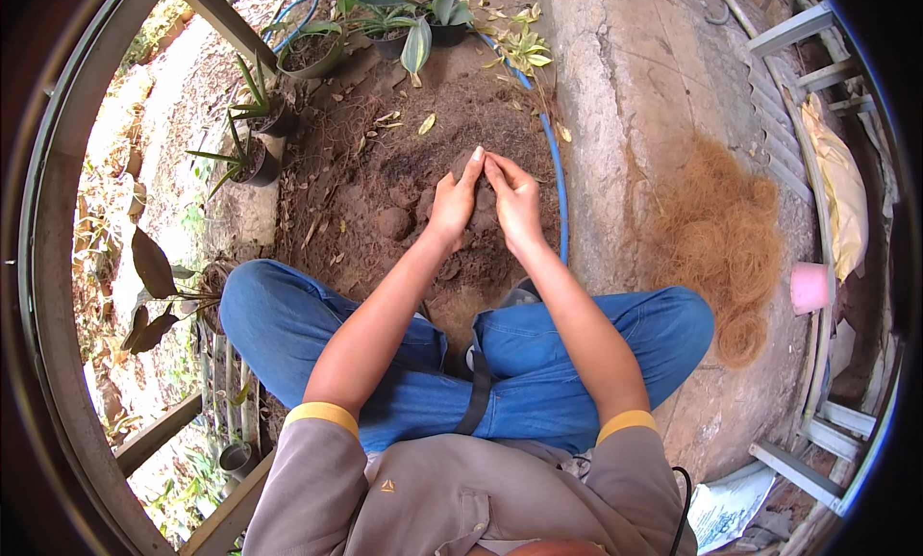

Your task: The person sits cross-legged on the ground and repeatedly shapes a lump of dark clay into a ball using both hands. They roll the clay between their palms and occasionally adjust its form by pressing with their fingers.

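My left hand [454, 201] and my right hand [519, 199] meet at the fingertips above a mound of dark soil [497, 123]. A brown lump of soil [461, 164] shows at the fingers of my left hand, partly hidden by them. Whether my right fingers also grip it is hard to see. Below and between the wrists lies another soil lump [484, 211]. Rounded soil balls [395, 224] rest on the ground to the left of my left hand.
A blue hose [555, 173] runs along the right of the soil, beside a concrete ledge [606, 159]. Loose brown coir fibre [721, 231] lies on that ledge, near a pink pot [809, 287]. Potted plants [314, 54] stand at the back and left. My bent knees flank the mound.
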`<control>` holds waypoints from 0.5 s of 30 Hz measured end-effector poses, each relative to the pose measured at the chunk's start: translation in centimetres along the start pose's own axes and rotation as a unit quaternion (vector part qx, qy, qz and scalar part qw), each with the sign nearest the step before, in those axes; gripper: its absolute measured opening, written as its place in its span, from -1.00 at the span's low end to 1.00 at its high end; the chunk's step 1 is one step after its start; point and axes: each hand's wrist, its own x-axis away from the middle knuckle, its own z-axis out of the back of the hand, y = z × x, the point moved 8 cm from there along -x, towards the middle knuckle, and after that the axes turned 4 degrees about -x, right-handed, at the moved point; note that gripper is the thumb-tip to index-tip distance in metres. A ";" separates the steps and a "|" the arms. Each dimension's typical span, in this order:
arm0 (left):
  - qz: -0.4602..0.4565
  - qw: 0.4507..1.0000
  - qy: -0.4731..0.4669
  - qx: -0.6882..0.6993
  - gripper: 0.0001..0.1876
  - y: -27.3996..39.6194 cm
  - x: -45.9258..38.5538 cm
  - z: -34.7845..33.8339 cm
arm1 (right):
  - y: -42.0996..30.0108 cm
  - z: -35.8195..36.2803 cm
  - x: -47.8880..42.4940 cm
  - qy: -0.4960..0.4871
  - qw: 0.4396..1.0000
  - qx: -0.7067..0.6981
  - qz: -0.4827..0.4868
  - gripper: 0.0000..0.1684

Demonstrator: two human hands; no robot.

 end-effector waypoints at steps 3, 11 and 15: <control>-0.042 0.997 0.057 -0.029 -0.43 -0.3 0.4 0.1 | 0.8 -0.3 0.8 0.020 0.997 0.001 0.076 -0.63; -0.133 0.975 0.100 -0.148 -0.38 0.6 0.9 0.3 | 1.8 1.1 0.3 0.062 0.990 0.128 -0.007 -0.57; -0.144 0.948 0.188 -0.212 -0.19 2.2 0.5 2.1 | -1.2 -0.1 0.7 0.023 0.968 0.247 0.046 -0.58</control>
